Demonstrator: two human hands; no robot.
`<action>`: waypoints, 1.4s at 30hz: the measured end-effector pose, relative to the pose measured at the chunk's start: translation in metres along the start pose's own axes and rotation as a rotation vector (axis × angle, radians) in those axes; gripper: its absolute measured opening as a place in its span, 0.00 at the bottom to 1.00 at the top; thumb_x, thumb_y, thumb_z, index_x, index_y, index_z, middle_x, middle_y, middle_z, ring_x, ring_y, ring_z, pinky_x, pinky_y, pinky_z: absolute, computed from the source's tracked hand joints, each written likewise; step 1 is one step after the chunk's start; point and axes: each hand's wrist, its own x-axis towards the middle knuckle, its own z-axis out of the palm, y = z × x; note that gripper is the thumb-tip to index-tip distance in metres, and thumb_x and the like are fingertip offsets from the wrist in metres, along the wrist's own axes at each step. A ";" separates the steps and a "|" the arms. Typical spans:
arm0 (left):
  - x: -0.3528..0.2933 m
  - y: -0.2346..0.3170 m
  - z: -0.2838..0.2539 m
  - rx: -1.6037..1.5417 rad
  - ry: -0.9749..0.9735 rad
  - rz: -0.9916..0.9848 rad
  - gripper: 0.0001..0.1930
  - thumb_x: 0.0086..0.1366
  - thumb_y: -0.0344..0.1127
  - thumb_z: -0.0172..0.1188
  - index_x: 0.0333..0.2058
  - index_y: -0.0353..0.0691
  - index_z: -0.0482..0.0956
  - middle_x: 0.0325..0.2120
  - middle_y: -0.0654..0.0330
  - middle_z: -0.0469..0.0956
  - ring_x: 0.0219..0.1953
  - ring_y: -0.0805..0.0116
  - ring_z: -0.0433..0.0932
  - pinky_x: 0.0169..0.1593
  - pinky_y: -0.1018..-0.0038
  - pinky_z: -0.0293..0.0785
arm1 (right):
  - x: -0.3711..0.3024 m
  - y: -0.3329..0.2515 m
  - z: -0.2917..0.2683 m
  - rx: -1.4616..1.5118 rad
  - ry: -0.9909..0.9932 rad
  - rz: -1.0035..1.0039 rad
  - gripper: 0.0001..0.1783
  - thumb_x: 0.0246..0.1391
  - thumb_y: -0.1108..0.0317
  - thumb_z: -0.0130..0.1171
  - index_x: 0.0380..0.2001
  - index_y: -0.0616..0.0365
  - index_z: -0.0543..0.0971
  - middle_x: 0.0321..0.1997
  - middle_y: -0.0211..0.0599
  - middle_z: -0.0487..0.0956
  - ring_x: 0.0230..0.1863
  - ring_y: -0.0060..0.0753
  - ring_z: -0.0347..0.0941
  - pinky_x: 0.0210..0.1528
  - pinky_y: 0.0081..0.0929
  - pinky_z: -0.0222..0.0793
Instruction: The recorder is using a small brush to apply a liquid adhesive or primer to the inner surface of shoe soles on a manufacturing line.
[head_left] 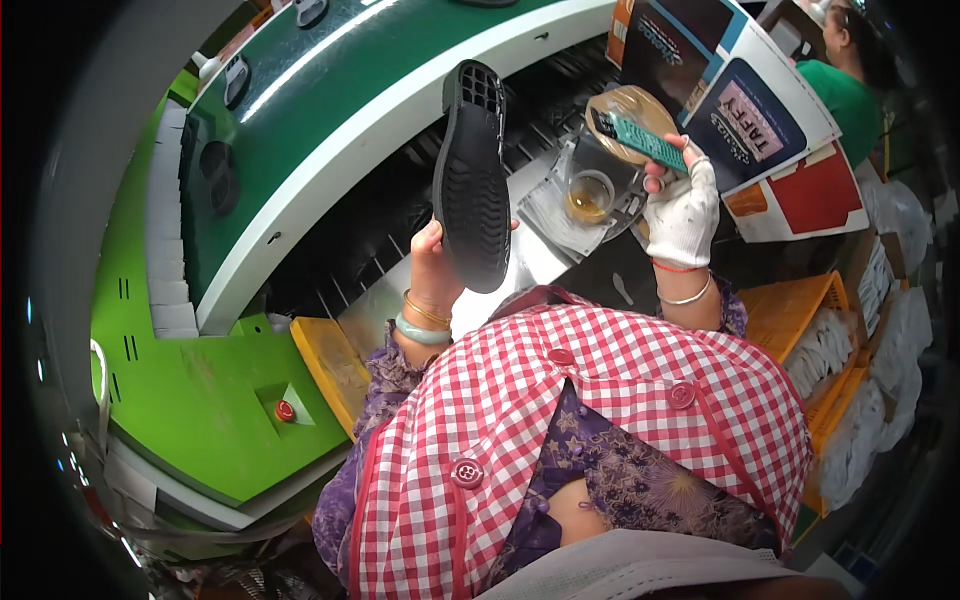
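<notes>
My left hand (pixel 436 270) grips a black shoe sole (pixel 474 190) near its lower end, holding it upright with the ridged tread and an open grid at the top in view. In a white glove with bare fingertips, my right hand (pixel 685 205) pinches a flat teal-green tool (pixel 645 140) with a dark end, perhaps a brush. That dark end lies over a tan rounded piece (pixel 625 98), and I cannot tell whether they touch. Below it, a clear cup (pixel 589 196) with some amber liquid stands on a grey holder.
A green conveyor belt (pixel 300 120) with a white rim curves along the left, carrying several soles or shoes. Printed cardboard (pixel 745 120) stands at right, beyond which a person in green (pixel 845 105) sits. Yellow crates (pixel 790 300) flank me. A red button (pixel 285 411) is on the green panel.
</notes>
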 end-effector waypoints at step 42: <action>-0.011 -0.020 0.002 0.348 -0.115 0.241 0.41 0.52 0.43 0.60 0.62 0.38 0.51 0.53 0.54 0.65 0.53 0.59 0.69 0.56 0.65 0.63 | 0.011 -0.001 0.112 -0.795 -0.370 -0.299 0.11 0.59 0.70 0.46 0.39 0.64 0.74 0.32 0.34 0.78 0.29 0.20 0.77 0.24 0.09 0.66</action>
